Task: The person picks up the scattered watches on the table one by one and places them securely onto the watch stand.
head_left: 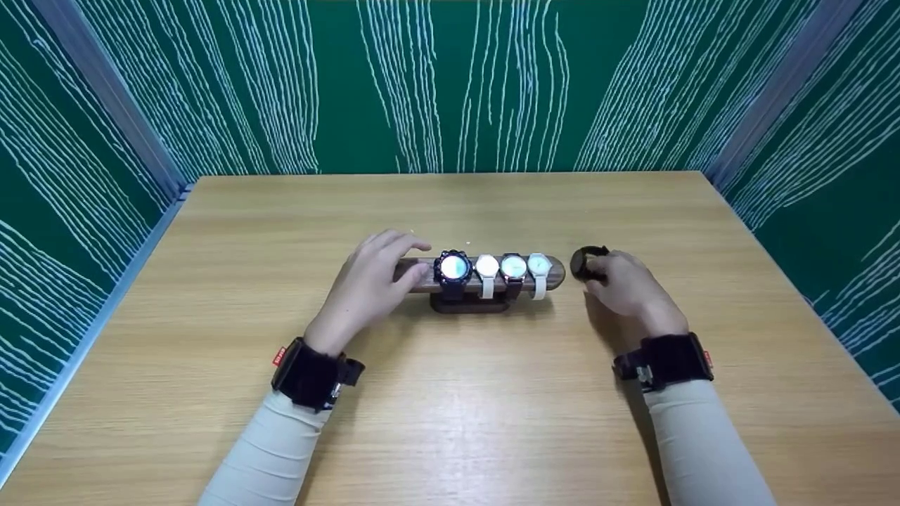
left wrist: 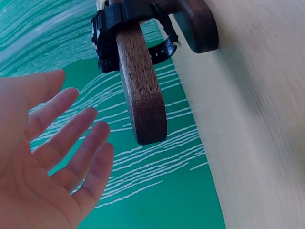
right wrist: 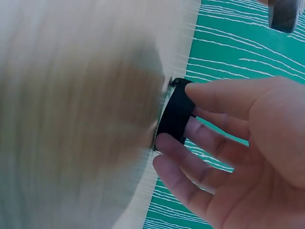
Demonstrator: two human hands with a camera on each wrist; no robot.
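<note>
A dark wooden watch stand (head_left: pixel 557 273) stands mid-table, its bar running left to right. On the bar hang a chunky black watch (head_left: pixel 453 268), a white-strapped watch (head_left: pixel 487 267), a brown-strapped watch (head_left: pixel 514 267) and another white watch (head_left: pixel 539 266). Beside the bar's left end is my left hand (head_left: pixel 373 277); the left wrist view shows its fingers (left wrist: pixel 78 152) spread and apart from the wood. To the right of the stand, my right hand (head_left: pixel 626 284) pinches a black watch (right wrist: pixel 175 109) between thumb and fingers, low at the tabletop. Its dial cannot be made out.
The light wooden table (head_left: pixel 450 422) reaches back to a green wall (head_left: pixel 450 84) with white wavy lines. Similar green panels close off the left and right sides. Each wrist wears a black strapped device (head_left: pixel 309 372).
</note>
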